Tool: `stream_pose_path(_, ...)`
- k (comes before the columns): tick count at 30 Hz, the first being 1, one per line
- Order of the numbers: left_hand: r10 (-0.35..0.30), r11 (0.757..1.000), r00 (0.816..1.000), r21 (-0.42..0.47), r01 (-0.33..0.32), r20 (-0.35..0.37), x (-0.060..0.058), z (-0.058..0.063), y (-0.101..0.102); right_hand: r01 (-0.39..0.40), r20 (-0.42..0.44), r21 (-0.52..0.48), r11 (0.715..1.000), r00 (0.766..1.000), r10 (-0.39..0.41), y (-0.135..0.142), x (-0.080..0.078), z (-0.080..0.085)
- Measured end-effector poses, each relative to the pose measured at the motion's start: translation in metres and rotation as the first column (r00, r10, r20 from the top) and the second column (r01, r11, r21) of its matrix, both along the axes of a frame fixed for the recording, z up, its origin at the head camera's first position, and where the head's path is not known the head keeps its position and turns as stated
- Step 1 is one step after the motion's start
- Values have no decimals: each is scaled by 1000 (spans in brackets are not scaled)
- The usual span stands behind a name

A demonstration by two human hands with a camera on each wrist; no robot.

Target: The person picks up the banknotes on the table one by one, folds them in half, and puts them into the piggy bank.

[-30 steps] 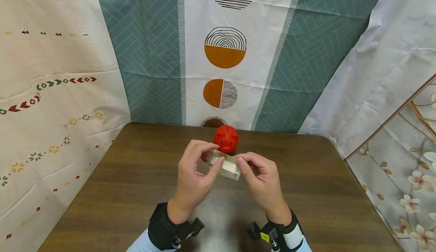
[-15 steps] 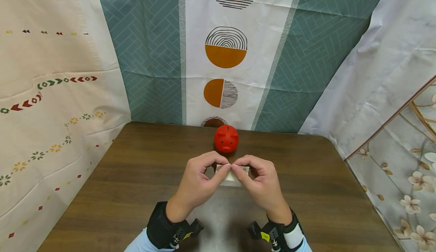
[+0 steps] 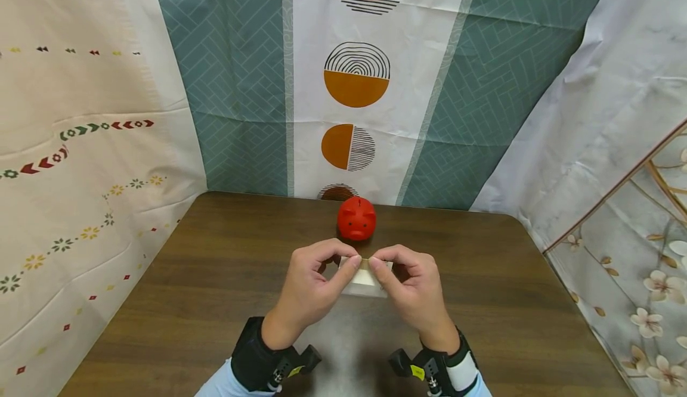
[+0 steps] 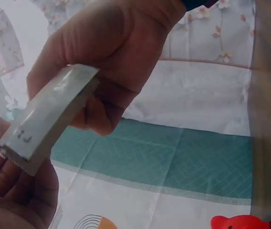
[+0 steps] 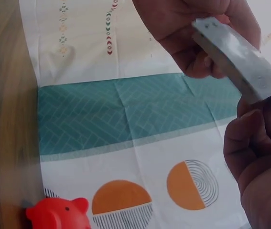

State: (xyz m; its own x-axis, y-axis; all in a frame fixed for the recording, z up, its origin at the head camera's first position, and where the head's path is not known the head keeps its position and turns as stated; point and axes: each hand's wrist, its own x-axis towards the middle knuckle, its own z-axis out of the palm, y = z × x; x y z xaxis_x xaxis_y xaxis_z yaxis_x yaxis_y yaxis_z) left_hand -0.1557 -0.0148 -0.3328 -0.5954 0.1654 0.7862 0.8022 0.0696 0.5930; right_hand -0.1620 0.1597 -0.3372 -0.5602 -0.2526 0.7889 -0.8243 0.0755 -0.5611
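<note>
Both hands hold a pale, folded paper slip [image 3: 365, 288] above the table, in front of a red piggy bank [image 3: 356, 218]. The left hand [image 3: 311, 281] pinches its upper edge between thumb and forefinger, and the right hand [image 3: 412, 290] pinches the same edge a short gap away. Seen in the left wrist view, the slip [image 4: 47, 112] is a shiny, layered strip with small dark marks near one end. Its other face shows in the right wrist view as a whitish band [image 5: 245, 59]. Fingers cover parts of it, and its exact kind cannot be told.
A brown wooden table [image 3: 214, 278] lies beneath the hands. Behind it hangs a green and white patterned cloth [image 3: 236, 105], with a cream cloth [image 3: 91, 206] on the left and a floral one [image 3: 633, 278] on the right.
Since a second ago the hands have drawn closer together and lowered the slip slightly, away from the piggy bank. It has turned level. Over the last half second the fingertips have parted a little.
</note>
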Motion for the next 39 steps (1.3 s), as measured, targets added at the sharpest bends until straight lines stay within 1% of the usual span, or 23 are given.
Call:
stream_pose_path(6, 2, 1000, 1000, 4, -2, 14, -1, 0, -1, -15, 23, -6, 1000, 1000, 15, 3, -2, -2)
stream_pose_path(12, 6, 1000, 1000, 23, -7, 17, -1, 0, -3, -30, 46, -40, 999, 998, 32, 3, -1, 0)
stream_pose_path(16, -11, 999, 1000, 34, 11, 25, -2, -1, -4, -31, 66, -51, 998, 997, 34, 6, -1, 2)
stream_pose_path(20, -27, 998, 999, 56, 25, 27, -2, 0, -5, -36, 62, -72, 997, 997, 40, 8, -2, 1)
stream_pose_path(25, -36, 998, 999, 60, 33, 39, -2, 1, -6, -21, 74, -83, 996, 997, 27, 10, -3, 1)
stream_pose_path(31, 1, 998, 999, 59, -3, 32, -2, 1, -8, 4, 97, -68, 998, 995, 2, 12, -3, 0)
stream_pose_path(33, 0, 998, 999, 61, -2, 35, -2, 1, -8, 20, 101, -62, 998, 995, -13, 12, -3, 0)
stream_pose_path(35, -8, 998, 999, 65, 5, 45, -2, 1, -7, 59, 101, -71, 996, 994, -52, 10, -3, -1)
stream_pose_path(37, -3, 997, 999, 71, 0, 54, -1, 0, -5, 133, 94, -94, 987, 988, -124, 6, -3, -1)
stream_pose_path(39, 15, 997, 998, 78, -20, 62, 0, 0, -3, 231, 72, -119, 966, 972, -224, 2, -2, 0)
